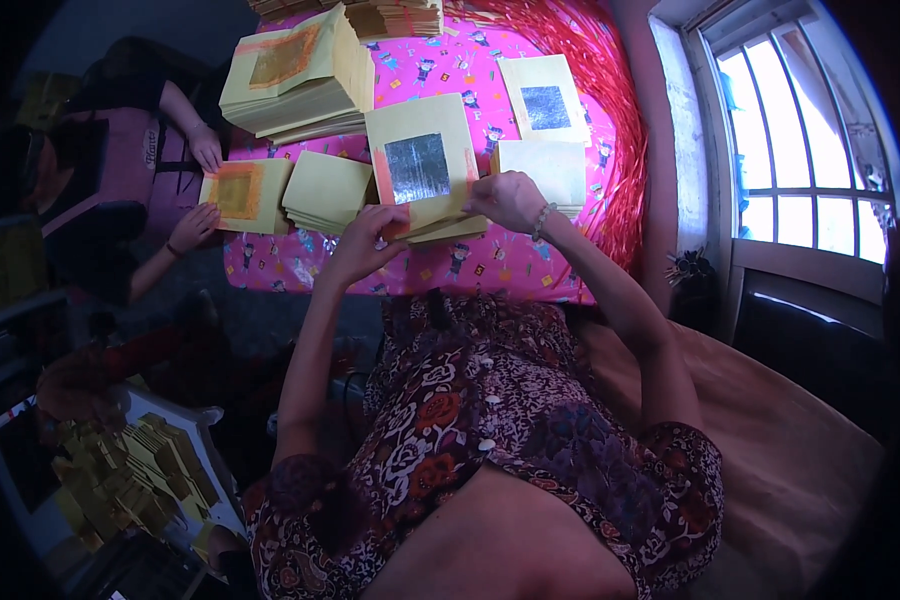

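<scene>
A pale yellow sheet of joss paper (458, 120) with a silver foil square and orange side bands lies on a small stack in front of me. My left hand (368, 245) is at its lower left corner, thumb and fingers closed together at the edge; whether they grip it is hard to see. My right hand (513, 202), wearing a beaded bracelet, pinches the sheet's lower right edge. Just left of the sheet sits a stack of plain yellow paper (328, 185). Beside my right hand is a pale paper stack (550, 165), with a foil-marked sheet (530, 75) beyond it.
A tall paper stack (295, 90) stands at the far left of the pink patterned table cover (410, 65). Red shredded strands (625, 160) line the right edge. At left, a co-worker's hands (205, 150) hold an orange-marked sheet (270, 200). A barred window (790, 120) is at right.
</scene>
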Tool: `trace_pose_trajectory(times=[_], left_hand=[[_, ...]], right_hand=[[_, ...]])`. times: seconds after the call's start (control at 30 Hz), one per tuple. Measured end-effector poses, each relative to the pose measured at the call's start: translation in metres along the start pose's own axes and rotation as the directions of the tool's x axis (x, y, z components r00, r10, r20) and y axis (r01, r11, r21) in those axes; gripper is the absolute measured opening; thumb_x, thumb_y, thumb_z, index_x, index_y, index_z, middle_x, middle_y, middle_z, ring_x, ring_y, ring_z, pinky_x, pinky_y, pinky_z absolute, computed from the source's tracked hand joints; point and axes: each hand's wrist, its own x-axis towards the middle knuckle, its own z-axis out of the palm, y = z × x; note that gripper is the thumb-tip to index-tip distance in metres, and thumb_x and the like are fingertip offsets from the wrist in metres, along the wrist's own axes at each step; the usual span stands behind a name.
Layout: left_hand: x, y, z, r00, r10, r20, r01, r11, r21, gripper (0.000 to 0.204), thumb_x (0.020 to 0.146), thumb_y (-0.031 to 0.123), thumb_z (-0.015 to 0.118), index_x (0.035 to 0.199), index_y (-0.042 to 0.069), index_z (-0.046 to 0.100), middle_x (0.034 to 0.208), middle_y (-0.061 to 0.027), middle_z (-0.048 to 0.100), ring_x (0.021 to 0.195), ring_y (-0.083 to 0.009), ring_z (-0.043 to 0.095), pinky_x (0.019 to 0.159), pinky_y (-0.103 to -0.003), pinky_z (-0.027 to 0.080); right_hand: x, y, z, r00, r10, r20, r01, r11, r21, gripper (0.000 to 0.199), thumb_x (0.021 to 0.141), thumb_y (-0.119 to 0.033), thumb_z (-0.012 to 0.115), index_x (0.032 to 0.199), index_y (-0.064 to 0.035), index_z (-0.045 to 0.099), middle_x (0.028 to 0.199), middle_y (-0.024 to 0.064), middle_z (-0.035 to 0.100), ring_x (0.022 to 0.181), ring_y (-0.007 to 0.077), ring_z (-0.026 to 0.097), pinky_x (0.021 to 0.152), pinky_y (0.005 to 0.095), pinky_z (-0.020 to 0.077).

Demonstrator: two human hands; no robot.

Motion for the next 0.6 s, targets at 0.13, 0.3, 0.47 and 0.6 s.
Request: trace_pose_trajectory(times=[0.13, 0.3, 0.47, 0.6], left_hand=[[-0.001, 0.0, 0.001, 1.0, -0.024, -0.004, 0.024, 0.999, -0.027, 0.038, 0.073, 0.007, 0.075, 0.107, 0.01, 0.058, 0.11, -0.0057, 0.061, 0.096, -0.0247, 0.057, 0.072, -0.032, 0.05], [-0.002, -0.006, 0.002, 1.0, -0.012, -0.013, 0.012, 1.0, -0.018, 0.037, 0.074, 0.008, 0.075, 0.108, 0.01, 0.059, 0.109, -0.0061, 0.061, 0.095, -0.0245, 0.057, 0.073, -0.033, 0.05], [0.0, -0.002, 0.0, 1.0, -0.012, 0.003, 0.012, 1.0, -0.028, 0.04, 0.074, 0.013, 0.077, 0.109, 0.009, 0.059, 0.111, -0.0077, 0.06, 0.099, -0.0261, 0.057, 0.077, -0.035, 0.049], [0.011, 0.004, -0.003, 0.981, 0.161, -0.109, -0.137, 0.97, 0.2, 0.046, 0.071, 0.022, 0.08, 0.11, 0.008, 0.06, 0.119, -0.0118, 0.059, 0.111, -0.0319, 0.053, 0.093, -0.04, 0.044]], right_hand=[[-0.001, 0.0, 0.0, 1.0, 0.002, 0.007, -0.002, 1.0, 0.005, 0.03, 0.083, -0.038, 0.066, 0.08, -0.0082, 0.068, 0.07, 0.0125, 0.065, 0.069, 0.0307, 0.065, 0.065, 0.0423, 0.0512], [-0.001, -0.001, -0.002, 1.0, -0.011, 0.013, 0.011, 1.0, 0.002, 0.03, 0.083, -0.038, 0.066, 0.08, -0.0084, 0.069, 0.07, 0.0128, 0.065, 0.069, 0.0306, 0.065, 0.065, 0.0421, 0.0513], [0.0, -0.001, -0.003, 0.999, 0.025, 0.029, -0.025, 1.0, 0.0, 0.03, 0.083, -0.038, 0.066, 0.081, -0.0079, 0.069, 0.07, 0.0131, 0.065, 0.069, 0.0308, 0.065, 0.066, 0.0423, 0.0513], [0.003, 0.006, -0.003, 1.0, -0.001, -0.009, 0.001, 1.0, 0.026, 0.031, 0.084, -0.038, 0.066, 0.081, -0.0065, 0.067, 0.069, 0.0136, 0.065, 0.069, 0.031, 0.065, 0.065, 0.042, 0.0509]])
